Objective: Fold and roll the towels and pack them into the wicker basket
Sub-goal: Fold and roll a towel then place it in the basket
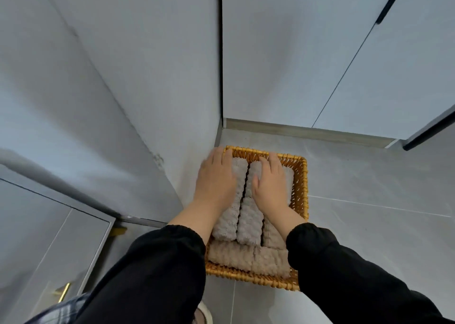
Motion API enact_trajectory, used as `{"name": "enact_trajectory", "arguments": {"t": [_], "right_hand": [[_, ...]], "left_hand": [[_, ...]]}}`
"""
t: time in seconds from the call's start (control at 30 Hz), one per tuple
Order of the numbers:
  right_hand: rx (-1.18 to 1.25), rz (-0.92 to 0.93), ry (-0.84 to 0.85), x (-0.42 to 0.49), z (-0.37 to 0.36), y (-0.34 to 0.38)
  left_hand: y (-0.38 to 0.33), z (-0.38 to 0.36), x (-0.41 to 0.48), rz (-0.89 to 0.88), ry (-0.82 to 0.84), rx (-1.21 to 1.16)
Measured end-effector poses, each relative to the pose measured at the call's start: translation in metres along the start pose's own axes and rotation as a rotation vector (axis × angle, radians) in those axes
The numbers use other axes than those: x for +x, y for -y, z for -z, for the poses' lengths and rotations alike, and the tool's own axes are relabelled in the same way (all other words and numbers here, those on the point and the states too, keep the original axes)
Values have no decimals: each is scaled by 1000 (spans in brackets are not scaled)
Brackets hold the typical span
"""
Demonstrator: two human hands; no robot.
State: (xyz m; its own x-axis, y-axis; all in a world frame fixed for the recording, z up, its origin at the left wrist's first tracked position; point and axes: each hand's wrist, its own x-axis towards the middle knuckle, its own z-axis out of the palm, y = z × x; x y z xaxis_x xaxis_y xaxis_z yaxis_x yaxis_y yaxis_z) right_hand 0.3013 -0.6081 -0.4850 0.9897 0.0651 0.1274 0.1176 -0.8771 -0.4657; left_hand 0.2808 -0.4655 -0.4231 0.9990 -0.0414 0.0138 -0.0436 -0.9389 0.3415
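Note:
A square wicker basket stands on the grey floor in a corner. Several rolled beige towels fill it: three lie side by side lengthwise, with the middle roll between them, and another roll lies crosswise along the near edge. My left hand rests flat on the left roll, fingers straight, fingertips at the basket's far rim. My right hand lies flat across the middle and right rolls, pressing down. Both forearms in black sleeves hide parts of the rolls.
A grey wall runs close along the basket's left side. White cabinet doors and a plinth stand just behind it. Tiled floor stretches to the right. A door with a brass handle is at lower left.

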Motion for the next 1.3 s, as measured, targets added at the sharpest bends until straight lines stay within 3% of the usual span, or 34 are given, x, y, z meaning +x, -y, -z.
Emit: {"name": "enact_trajectory", "arguments": {"t": [0.4, 0.57, 0.7, 0.8, 1.03, 1.17, 1.3], "right_hand": [[183, 342, -398, -2, 175, 109], [204, 582, -522, -17, 214, 180], [244, 829, -559, -38, 212, 250], [301, 959, -497, -60, 192, 306], [452, 963, -162, -113, 109, 398], [477, 903, 54, -139, 62, 430], [415, 907, 183, -157, 22, 458]], "left_hand": [[-43, 170, -59, -342, -603, 185], [-19, 236, -102, -289, -779, 201], [21, 270, -148, -157, -849, 255], [63, 281, -188, -5, -899, 268], [146, 275, -275, 390, -975, 211], [181, 261, -302, 660, -905, 205], [224, 247, -323, 998, -625, 104]]}}
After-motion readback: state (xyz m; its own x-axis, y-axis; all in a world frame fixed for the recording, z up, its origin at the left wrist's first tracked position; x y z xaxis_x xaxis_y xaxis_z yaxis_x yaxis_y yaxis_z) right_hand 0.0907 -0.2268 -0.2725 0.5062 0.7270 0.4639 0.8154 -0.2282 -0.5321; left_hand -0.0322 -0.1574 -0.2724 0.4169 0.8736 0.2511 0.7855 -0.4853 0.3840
